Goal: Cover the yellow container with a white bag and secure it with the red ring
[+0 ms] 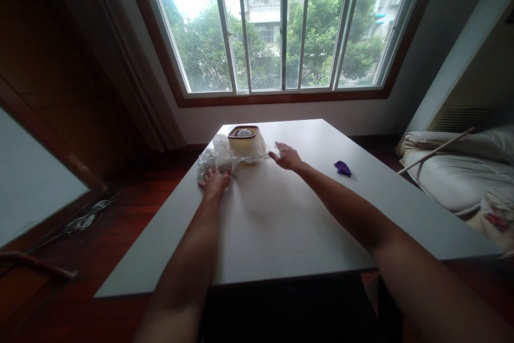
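Observation:
Toward the far left of the white table (281,214) stands a small yellowish bin (243,146) with a brown rim. Something whitish shows inside its mouth. Thin translucent plastic (260,142) hangs round the bin, and a crumpled clear plastic bag (217,154) spreads to its left. My left hand (216,179) lies on the near part of this bag with its fingers spread. Just right of the bin is my right hand (287,155), fingers apart and thumb pointing at the plastic's edge; whether the thumb touches it, I cannot tell. A small purple cloth-like bundle (342,168) rests farther right.
Behind the table is a wide sliding window (281,27) above a low wall. At the right, a stick (437,149) leans across a pale padded item (445,172). Coiled cables (86,218) lie on the reddish wooden floor (132,225) at the left.

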A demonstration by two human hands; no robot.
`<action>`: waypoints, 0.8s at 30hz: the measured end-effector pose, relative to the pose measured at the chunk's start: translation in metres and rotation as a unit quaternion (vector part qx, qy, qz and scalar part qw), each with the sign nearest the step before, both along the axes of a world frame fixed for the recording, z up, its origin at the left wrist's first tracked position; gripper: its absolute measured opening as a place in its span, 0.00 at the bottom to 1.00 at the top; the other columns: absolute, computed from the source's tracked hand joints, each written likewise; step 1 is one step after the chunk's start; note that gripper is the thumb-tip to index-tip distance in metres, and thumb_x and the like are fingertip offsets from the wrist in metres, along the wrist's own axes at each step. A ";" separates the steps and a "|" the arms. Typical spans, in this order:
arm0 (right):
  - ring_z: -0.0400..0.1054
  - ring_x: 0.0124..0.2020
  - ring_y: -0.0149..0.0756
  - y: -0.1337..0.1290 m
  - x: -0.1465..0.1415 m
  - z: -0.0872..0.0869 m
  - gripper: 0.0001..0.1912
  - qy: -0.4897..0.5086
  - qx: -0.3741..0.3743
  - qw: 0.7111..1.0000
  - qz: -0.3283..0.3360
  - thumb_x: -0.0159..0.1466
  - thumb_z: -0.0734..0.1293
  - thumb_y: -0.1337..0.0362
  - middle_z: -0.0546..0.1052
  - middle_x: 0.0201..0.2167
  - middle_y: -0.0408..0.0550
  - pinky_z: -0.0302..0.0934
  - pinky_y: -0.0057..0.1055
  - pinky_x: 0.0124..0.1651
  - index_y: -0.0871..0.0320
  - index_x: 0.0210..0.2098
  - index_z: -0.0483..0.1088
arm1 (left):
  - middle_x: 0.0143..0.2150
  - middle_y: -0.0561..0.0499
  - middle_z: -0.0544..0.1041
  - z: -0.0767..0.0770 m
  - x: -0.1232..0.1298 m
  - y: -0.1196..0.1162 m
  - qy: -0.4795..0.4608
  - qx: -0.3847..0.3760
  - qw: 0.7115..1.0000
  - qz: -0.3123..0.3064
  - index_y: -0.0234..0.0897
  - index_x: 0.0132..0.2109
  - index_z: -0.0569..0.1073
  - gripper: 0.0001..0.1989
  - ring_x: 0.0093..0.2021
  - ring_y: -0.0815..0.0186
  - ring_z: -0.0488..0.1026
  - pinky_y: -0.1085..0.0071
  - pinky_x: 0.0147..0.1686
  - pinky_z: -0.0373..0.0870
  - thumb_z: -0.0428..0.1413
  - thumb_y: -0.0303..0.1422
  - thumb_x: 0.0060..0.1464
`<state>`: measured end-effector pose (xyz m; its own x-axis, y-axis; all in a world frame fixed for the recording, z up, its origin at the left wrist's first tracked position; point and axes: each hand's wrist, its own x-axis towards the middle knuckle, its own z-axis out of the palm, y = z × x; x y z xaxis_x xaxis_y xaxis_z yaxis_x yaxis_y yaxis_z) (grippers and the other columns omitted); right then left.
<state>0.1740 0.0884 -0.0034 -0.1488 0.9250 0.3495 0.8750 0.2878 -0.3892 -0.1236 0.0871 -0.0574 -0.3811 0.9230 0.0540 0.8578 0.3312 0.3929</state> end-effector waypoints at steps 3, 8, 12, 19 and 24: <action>0.38 0.73 0.67 -0.035 0.072 -0.024 0.42 -0.126 -0.111 0.969 -0.180 0.64 0.67 0.44 0.52 0.72 0.67 0.32 0.65 0.69 0.62 0.69 0.57 | 0.75 0.37 0.48 0.000 0.002 0.000 -0.016 0.016 1.000 -0.013 0.37 0.71 0.56 0.39 0.72 0.39 0.49 0.35 0.66 0.44 0.40 0.55 0.61; 0.49 0.70 0.64 -0.076 0.163 -0.044 0.39 -0.124 -0.227 0.910 -0.323 0.69 0.55 0.43 0.53 0.70 0.72 0.45 0.56 0.68 0.66 0.69 0.57 | 0.74 0.36 0.52 -0.003 0.005 -0.001 -0.008 0.019 0.999 -0.028 0.37 0.70 0.59 0.37 0.71 0.38 0.51 0.33 0.66 0.41 0.40 0.53 0.61; 0.56 0.68 0.56 -0.089 0.146 -0.049 0.38 -0.111 -0.202 0.939 -0.254 0.70 0.55 0.46 0.59 0.67 0.73 0.49 0.45 0.68 0.72 0.67 0.59 | 0.72 0.37 0.58 -0.003 0.003 -0.002 -0.006 0.023 0.999 -0.035 0.38 0.69 0.61 0.36 0.70 0.39 0.53 0.35 0.66 0.43 0.39 0.53 0.62; 0.49 0.72 0.55 -0.084 -0.026 -0.063 0.42 -0.082 -0.087 0.983 0.139 0.67 0.60 0.43 0.54 0.72 0.64 0.48 0.45 0.71 0.67 0.69 0.55 | 0.68 0.36 0.65 0.001 -0.003 -0.004 -0.009 0.032 0.999 -0.040 0.37 0.65 0.67 0.33 0.67 0.40 0.59 0.38 0.65 0.50 0.36 0.50 0.64; 0.49 0.72 0.55 -0.032 -0.106 -0.060 0.37 -0.078 -0.067 0.970 0.220 0.68 0.61 0.51 0.55 0.71 0.65 0.46 0.48 0.71 0.68 0.68 0.56 | 0.68 0.39 0.66 0.000 -0.005 -0.005 -0.008 0.041 0.998 -0.036 0.39 0.63 0.69 0.31 0.67 0.42 0.61 0.40 0.65 0.51 0.33 0.47 0.66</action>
<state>0.0678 0.0561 -0.0636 -0.5811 0.7953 0.1727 0.7301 0.6032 -0.3211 -0.1290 0.0820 -0.0574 -0.3155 0.9408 0.1242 0.8713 0.2353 0.4307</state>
